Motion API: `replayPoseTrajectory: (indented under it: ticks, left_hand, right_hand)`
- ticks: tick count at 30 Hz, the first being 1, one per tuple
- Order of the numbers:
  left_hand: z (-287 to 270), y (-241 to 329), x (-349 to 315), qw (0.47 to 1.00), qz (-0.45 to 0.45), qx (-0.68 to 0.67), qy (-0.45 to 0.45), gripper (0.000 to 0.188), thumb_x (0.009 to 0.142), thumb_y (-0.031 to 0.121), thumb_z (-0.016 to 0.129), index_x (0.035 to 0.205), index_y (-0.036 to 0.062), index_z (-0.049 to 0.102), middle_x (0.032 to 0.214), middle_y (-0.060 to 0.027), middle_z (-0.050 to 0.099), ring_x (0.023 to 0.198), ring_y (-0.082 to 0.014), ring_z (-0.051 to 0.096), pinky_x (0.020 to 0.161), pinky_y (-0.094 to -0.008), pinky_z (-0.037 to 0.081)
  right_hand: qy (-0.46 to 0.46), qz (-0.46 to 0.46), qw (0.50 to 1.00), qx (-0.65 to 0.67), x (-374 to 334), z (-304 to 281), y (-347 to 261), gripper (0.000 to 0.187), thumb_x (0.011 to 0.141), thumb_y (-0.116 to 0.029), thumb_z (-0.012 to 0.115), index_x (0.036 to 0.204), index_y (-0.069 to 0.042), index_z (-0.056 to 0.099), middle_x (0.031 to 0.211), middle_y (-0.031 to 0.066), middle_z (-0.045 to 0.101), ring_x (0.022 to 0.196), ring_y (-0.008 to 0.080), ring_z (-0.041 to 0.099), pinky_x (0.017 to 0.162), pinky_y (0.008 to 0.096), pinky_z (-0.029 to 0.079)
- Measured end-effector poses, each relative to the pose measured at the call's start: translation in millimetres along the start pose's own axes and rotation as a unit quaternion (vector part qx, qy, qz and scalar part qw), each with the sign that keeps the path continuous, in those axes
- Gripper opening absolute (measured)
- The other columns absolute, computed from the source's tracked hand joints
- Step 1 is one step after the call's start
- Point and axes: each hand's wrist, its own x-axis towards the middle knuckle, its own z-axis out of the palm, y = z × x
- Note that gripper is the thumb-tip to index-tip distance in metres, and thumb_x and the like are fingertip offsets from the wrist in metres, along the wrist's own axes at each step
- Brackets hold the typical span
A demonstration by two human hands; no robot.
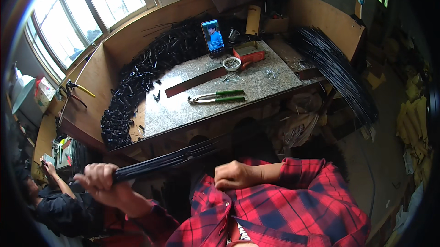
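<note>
My left hand (103,184) is closed around one end of a bundle of thin black rods (158,162). The bundle slants up to the right, in front of the table's near edge, and its far end spreads and blurs a little. Close to my shirt front, my right hand (233,175) is curled into a fist, apart from the bundle; whatever its fingers may hold is hidden. On the speckled tabletop (183,121) beyond lie end-cutting pliers (217,97) with green handles. A dark red flat bar (197,82) rests behind them.
Short black tubes (119,114) heap along the table's left and back. A lit phone (212,38), a white bowl (232,64) of small bits and a red tin (250,52) stand rearward. Long black rods (337,73) overhang at right. A co-worker (59,206) sits at left.
</note>
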Motion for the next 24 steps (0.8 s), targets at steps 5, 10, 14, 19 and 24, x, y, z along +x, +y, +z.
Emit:
replayPoseTrajectory:
  ticks: [5,10,14,19,24]
  left_hand:
    - [-43,-63,-1,0.981,-0.076,-0.117,0.133,0.044,0.096,0.037,0.051,0.062,0.0120,0.039,0.053,0.0023,0.035,0.046,-0.0092,0.032,0.053,-0.0248,0.035]
    - [-59,-133,-23,0.944,-0.135,-0.112,0.279,0.048,0.093,0.047,0.051,0.067,0.0071,0.044,0.065,-0.0044,0.047,0.064,-0.0174,0.046,0.069,-0.0318,0.043]
    - [-91,-172,-60,0.893,-0.378,0.007,0.245,0.076,0.083,0.071,0.040,0.099,-0.0020,0.053,0.101,-0.0185,0.057,0.102,-0.0304,0.054,0.093,-0.0421,0.043]
    - [-114,-184,-95,0.762,-0.596,0.111,0.225,0.114,0.073,0.084,0.031,0.136,-0.0109,0.027,0.138,-0.0279,0.036,0.127,-0.0372,0.040,0.103,-0.0455,0.037]
    - [-135,-180,-111,0.686,-0.602,0.265,0.312,0.087,0.086,0.057,0.056,0.139,-0.0054,0.025,0.137,-0.0219,0.041,0.126,-0.0315,0.042,0.103,-0.0393,0.036]
  right_hand:
    - [0.185,0.039,0.945,0.268,24,-26,-23,0.070,0.078,-0.036,0.075,0.131,-0.002,0.043,0.115,0.0095,0.048,0.072,0.0106,0.055,0.064,0.0236,0.048]
    - [0.215,-0.059,0.970,0.091,22,-71,-45,0.056,0.080,-0.042,0.071,0.114,0.000,0.054,0.115,0.0164,0.050,0.073,0.0131,0.059,0.063,0.0248,0.052]
    - [0.217,-0.053,0.968,-0.118,23,-96,-88,0.025,0.082,-0.026,0.071,0.084,-0.002,0.064,0.089,0.0148,0.061,0.072,0.0152,0.060,0.063,0.0264,0.049]
    - [0.203,0.066,0.967,-0.143,36,-109,-109,0.010,0.076,-0.011,0.070,0.076,-0.003,0.063,0.083,0.0118,0.062,0.071,0.0154,0.060,0.065,0.0270,0.048]
    - [0.168,0.148,0.942,-0.250,53,-92,-45,0.023,0.075,-0.015,0.074,0.067,-0.001,0.058,0.067,0.0092,0.057,0.060,0.0191,0.058,0.055,0.0307,0.046]
